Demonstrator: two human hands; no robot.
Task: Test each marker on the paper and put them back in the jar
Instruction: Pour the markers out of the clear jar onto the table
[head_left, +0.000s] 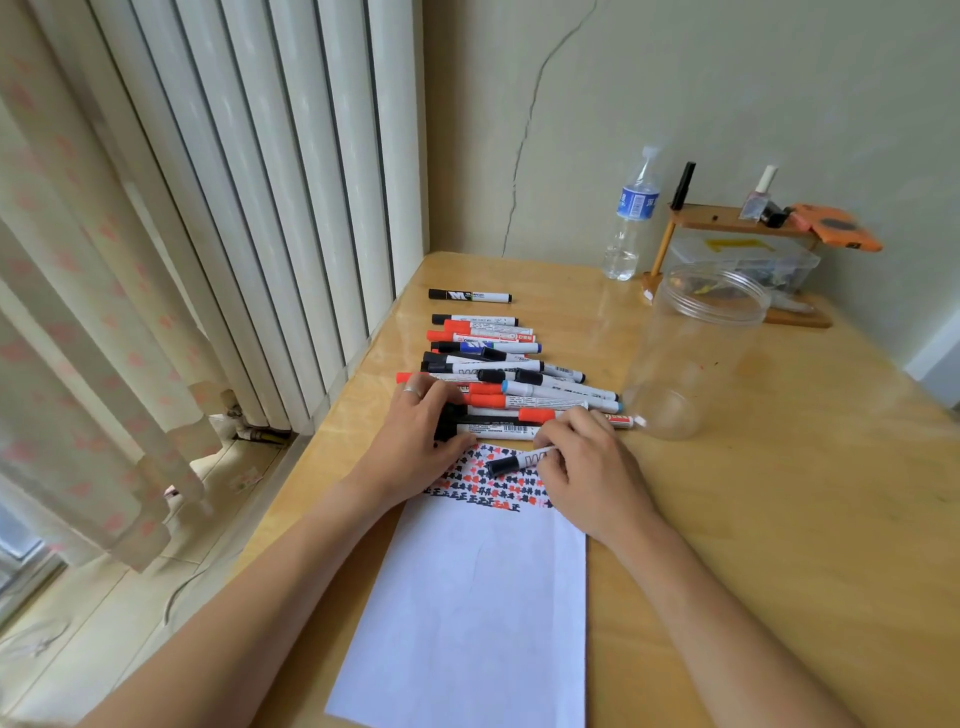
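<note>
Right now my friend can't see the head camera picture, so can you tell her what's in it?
A person's right hand holds a capped black marker over a white paper marked with red and black test scribbles, while the left hand rests on a pile of markers behind it. An empty clear jar stands to the right on the wooden table.

A clear water bottle with a blue label stands at the back of the wooden tabletop, just left of a small wooden rack that carries a nail-polish bottle and an orange object. A clear plastic box sits under the rack. A white radiator and a patterned curtain fill the left side.
</note>
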